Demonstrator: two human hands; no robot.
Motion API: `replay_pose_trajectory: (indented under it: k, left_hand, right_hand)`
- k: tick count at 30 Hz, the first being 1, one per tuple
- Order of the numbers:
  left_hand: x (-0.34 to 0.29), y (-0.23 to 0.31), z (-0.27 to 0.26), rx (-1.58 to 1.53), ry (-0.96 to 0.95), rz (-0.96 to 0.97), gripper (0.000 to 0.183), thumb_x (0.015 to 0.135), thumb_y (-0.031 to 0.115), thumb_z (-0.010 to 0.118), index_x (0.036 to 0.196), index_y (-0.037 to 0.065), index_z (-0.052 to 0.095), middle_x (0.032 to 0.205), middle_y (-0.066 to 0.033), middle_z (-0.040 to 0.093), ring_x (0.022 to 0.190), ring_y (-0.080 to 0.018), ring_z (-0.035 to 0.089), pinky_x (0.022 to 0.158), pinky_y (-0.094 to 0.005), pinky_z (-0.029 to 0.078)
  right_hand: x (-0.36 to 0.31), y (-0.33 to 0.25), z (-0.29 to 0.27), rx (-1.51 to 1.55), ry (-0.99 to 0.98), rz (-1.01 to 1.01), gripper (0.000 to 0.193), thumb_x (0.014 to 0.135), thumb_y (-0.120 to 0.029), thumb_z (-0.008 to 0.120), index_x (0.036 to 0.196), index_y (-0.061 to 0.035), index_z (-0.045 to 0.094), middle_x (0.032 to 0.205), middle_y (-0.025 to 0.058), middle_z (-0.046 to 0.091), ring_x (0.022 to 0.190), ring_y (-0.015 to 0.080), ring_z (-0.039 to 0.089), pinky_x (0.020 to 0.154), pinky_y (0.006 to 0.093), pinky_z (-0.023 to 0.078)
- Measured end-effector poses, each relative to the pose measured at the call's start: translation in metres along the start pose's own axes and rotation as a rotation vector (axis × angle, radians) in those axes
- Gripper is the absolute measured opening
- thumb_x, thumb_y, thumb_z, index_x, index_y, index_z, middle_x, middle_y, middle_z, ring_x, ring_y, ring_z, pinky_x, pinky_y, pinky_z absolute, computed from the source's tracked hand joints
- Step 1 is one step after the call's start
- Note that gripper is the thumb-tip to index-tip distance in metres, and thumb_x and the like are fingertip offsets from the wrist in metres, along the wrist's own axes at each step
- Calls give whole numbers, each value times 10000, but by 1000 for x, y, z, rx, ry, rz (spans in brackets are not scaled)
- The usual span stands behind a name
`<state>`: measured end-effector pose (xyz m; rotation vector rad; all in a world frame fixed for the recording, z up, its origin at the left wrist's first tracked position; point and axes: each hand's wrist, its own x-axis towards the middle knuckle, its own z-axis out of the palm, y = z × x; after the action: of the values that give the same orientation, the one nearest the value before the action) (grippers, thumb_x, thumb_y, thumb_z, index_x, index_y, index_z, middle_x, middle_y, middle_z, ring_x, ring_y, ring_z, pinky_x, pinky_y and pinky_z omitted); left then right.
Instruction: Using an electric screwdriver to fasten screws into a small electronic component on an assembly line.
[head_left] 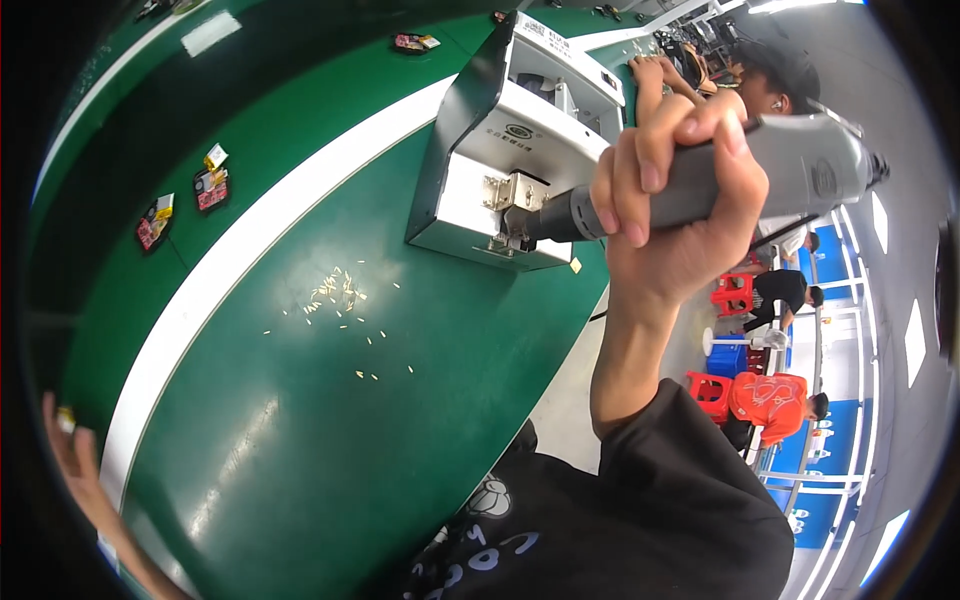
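Observation:
My right hand is wrapped round a grey electric screwdriver. The screwdriver's dark nose reaches into the metal outlet of a white and black automatic screw feeder, and its bit is hidden there. At the far left edge my left hand stretches over the green belt with fingers apart, beside a small yellow piece. Whether the fingers touch that piece is unclear. A loose scatter of tiny pale pieces lies on the green worktop between my hands.
Small black-and-red assemblies with yellow parts lie on the green belt, beyond a white rail. A co-worker sits past the screw feeder. Other people and red stools are farther right.

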<state>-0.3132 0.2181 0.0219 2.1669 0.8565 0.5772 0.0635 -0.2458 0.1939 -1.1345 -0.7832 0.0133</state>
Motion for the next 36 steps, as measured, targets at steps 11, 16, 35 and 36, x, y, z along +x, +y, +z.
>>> replay_pose_trajectory:
  k: [11, 16, 35, 36]
  left_hand:
    - [-121, 213, 115, 265, -390, 484, 577, 697, 167, 902, 1200, 30, 654, 1183, -147, 612, 998, -338, 599, 838, -421, 529]
    - [-138, 210, 101, 305, -409, 472, 625, 714, 141, 889, 1283, 38, 651, 1245, -134, 620, 1002, -329, 602, 822, -417, 533]
    - [-142, 225, 134, 424, -304, 923, 292, 801, 43, 730, 1080, -34, 696, 1091, -109, 667, 889, -217, 626, 758, -353, 541]
    - [-144, 228, 139, 451, -258, 936, 273, 797, 48, 734, 1054, -35, 695, 1069, -115, 668, 892, -222, 630, 752, -354, 541]
  right_hand:
    - [-32, -5, 21, 198, -138, 158, 257, 1031, -287, 481, 1011, -31, 490, 747, 102, 498, 369, 145, 384, 363, 296, 361]
    - [-75, -9, 29, 276, -34, 86, 250, 1002, -261, 449, 1002, -17, 504, 951, 283, 599, 349, 131, 529, 345, 245, 436]
    - [-107, -19, 46, 333, -83, 9, 274, 986, -305, 518, 1001, -34, 481, 766, 63, 510, 399, 100, 458, 396, 241, 416]
    - [-106, -18, 47, 335, -85, 16, 274, 986, -305, 518, 1001, -34, 481, 766, 63, 510, 399, 100, 458, 396, 241, 416]
